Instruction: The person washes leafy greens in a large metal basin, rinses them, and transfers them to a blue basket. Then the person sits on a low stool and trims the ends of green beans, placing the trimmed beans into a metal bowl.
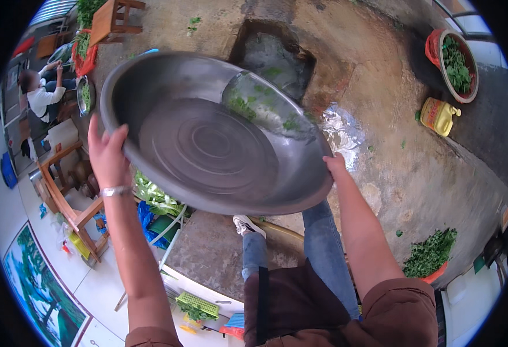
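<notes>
A large, round, dark grey basin (210, 143) is held up and tilted in front of me. Water with bits of green leaf (265, 106) pools against its far wall. My left hand (111, 156) grips the rim at the left, thumb over the edge. At the lower right of the rim, my right hand (335, 167) is closed on it. Beyond the basin, a sunken wet pit (275, 56) in the concrete floor holds water and green scraps. Water (343, 134) glistens on the floor right of the basin.
A yellow jug (438, 116) stands near a tub of leafy greens (455, 65) at the right. More greens (429, 256) lie lower right. A wooden frame (69, 204) and leafy vegetables (156, 195) are at the left. Another person (45, 97) sits at the far left beside a basin (84, 95).
</notes>
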The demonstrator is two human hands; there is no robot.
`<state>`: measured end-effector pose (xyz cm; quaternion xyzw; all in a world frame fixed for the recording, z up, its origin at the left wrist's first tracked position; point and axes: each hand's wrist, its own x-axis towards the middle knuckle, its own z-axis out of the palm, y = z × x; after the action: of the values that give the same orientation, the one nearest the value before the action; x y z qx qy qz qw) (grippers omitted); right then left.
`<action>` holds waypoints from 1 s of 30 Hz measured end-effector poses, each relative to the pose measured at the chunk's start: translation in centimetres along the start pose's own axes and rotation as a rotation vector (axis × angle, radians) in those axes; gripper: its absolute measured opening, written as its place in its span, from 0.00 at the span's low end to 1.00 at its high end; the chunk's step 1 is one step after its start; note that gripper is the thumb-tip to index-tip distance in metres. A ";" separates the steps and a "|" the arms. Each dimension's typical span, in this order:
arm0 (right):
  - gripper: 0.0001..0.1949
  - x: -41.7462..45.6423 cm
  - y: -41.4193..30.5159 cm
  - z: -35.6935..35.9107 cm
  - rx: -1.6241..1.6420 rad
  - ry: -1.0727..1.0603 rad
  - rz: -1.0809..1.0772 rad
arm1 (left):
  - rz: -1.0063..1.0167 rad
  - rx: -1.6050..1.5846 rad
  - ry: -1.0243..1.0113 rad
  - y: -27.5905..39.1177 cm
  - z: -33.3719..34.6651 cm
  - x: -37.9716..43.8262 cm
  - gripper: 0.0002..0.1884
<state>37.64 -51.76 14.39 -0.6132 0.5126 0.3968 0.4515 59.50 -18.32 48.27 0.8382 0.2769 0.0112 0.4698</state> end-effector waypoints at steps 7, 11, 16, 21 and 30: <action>0.34 0.4 5.5 1.8 -0.203 -0.152 -0.171 | 0.182 -0.120 0.028 6.9 1.1 -7.9 0.37; 0.35 -5.5 7.0 7.4 -0.184 -0.314 -0.035 | 0.219 -0.120 0.003 8.3 1.4 -8.7 0.38; 0.36 -6.8 12.8 11.1 -0.389 -0.639 0.051 | 0.195 -0.064 -0.067 7.2 2.4 -6.8 0.34; 0.33 -5.9 11.1 7.9 -0.763 -0.609 -0.107 | 0.074 -0.204 0.082 1.9 -2.9 -4.8 0.33; 0.32 -6.4 -2.0 6.5 -0.980 0.074 -0.330 | -0.193 -0.400 0.354 -17.5 -20.2 -10.3 0.36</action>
<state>38.48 -43.68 19.00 -0.8390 0.1787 0.4917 0.1497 37.23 -0.33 48.12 0.6835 0.4253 0.1673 0.5692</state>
